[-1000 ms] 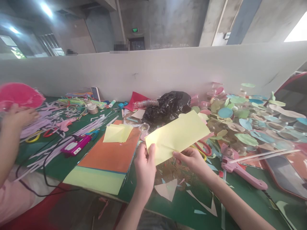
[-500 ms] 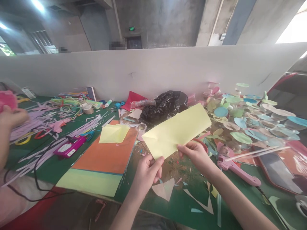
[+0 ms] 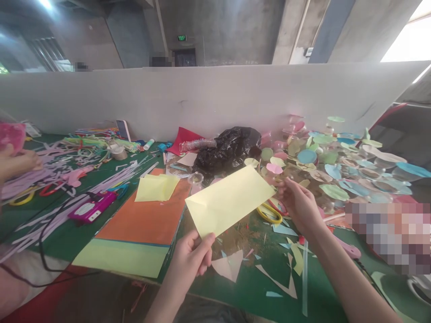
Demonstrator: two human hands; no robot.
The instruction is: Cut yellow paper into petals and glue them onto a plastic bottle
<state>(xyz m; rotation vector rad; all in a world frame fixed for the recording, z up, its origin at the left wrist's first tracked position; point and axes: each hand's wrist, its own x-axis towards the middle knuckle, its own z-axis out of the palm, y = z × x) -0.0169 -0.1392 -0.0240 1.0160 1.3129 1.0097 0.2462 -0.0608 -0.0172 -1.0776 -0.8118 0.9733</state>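
I hold a folded yellow paper [image 3: 229, 202] up in the air with both hands. My left hand [image 3: 190, 255] pinches its low edge, with my thumb on top. My right hand [image 3: 299, 206] pinches the far end with my fingers. The paper is over the green counter [image 3: 256, 287], just past the edge of a big orange card [image 3: 148, 215]. A small yellow paper [image 3: 156, 187] lies on the orange card. Under my right hand are scissors with yellow handles [image 3: 269, 214]. Pale paper scraps [image 3: 229, 264] lie on the counter near my left hand. Behind the folded paper is a black plastic bag [image 3: 227, 150], and lots of round paper pieces [image 3: 323, 157] are piled to the right. A pink box with a black cord [image 3: 92, 207] sits to the left. Far left, another person's hand [image 3: 16, 163] holds something pink [image 3: 11, 137].
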